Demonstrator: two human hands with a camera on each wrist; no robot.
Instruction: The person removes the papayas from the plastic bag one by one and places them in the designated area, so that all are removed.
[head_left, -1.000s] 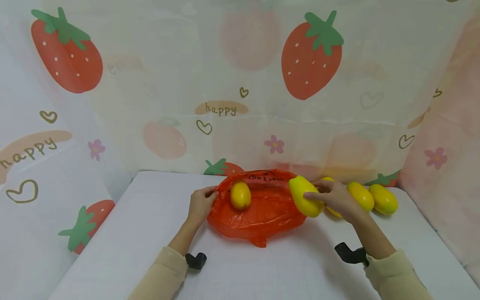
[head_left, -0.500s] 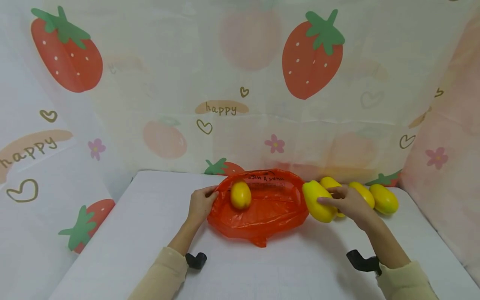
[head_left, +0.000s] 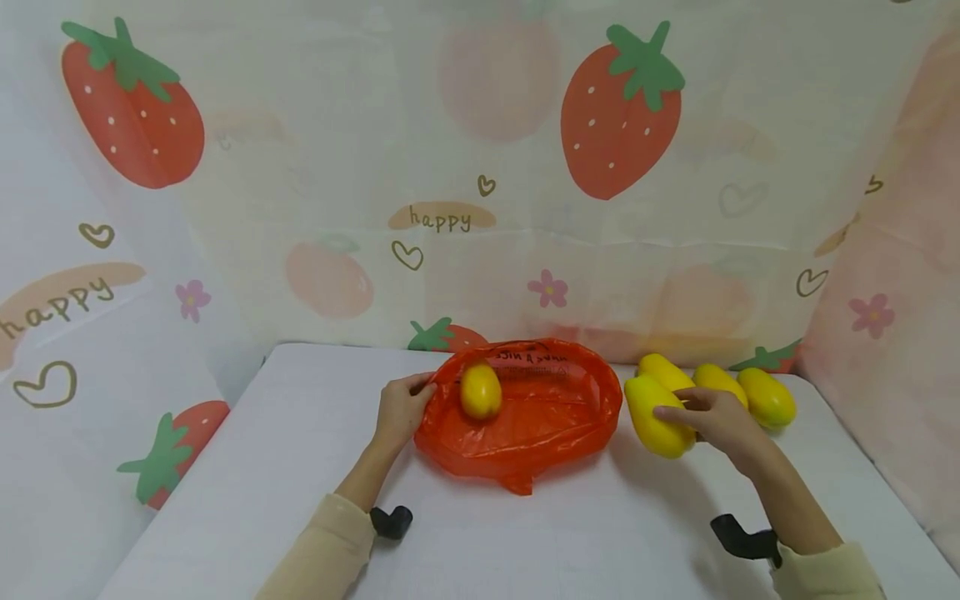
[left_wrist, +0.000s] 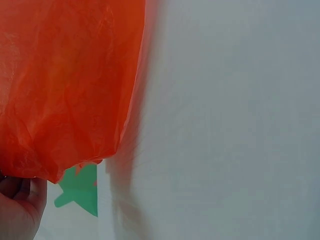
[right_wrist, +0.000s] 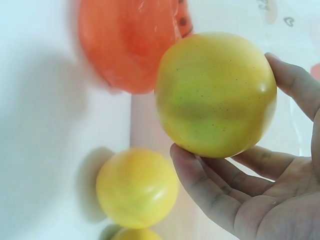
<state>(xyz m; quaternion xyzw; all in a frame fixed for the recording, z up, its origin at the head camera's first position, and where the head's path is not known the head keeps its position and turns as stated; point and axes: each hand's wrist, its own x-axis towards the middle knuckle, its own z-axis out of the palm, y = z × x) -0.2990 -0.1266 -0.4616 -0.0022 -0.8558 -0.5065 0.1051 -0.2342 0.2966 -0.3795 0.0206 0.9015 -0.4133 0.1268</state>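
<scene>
A red plastic bag stands with its mouth open, and one yellow mango shows inside at its left. My left hand pinches the bag's left rim; in the left wrist view its fingers are partly covered by the red plastic. To the right of the bag, my right hand grips another yellow mango between thumb and fingers. The right wrist view gives this held mango end-on, with fingers on opposite sides of it.
Several more mangoes lie in a row at the back right, among them a partly covered mango and the rightmost mango. The white table meets a strawberry-printed curtain at its back edge. Black wrist mounts stick out from both forearms.
My right hand has moved right and a little towards me with its mango, from over the bag's right rim to beside it. The left hand and the bag have stayed in place.
</scene>
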